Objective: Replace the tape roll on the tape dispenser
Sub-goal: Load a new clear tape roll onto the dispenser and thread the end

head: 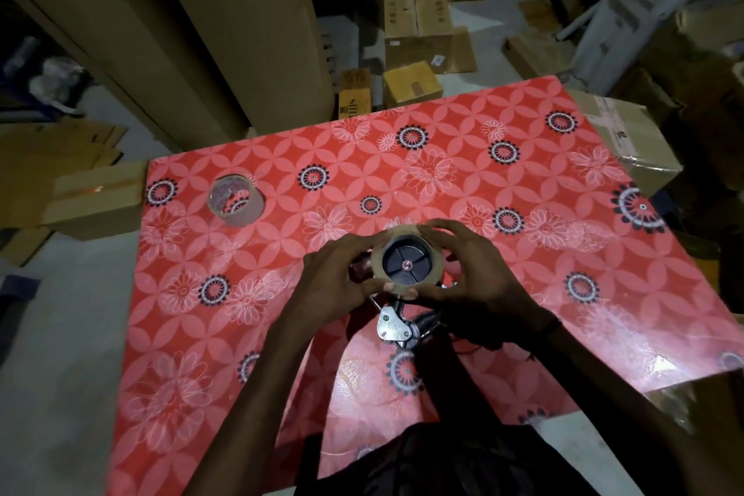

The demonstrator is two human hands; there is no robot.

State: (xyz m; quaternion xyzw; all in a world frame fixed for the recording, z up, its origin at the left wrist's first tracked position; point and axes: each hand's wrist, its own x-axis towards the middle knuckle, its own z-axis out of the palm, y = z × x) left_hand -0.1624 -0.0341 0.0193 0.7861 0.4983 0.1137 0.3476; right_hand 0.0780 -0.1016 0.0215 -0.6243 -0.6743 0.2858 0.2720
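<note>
Head view: both hands [342, 274] seemingly cupped around tape roll [406, 263].

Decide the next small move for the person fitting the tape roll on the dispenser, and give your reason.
Probably press the tape roll evenly down the black hub. Both the left hand and right hand already grip its rim, and the hub shows inside its core, so it looks aligned; full seating cannot be confirmed.

Tape dispenser [396, 328] mostly under hands [406, 278]
</note>
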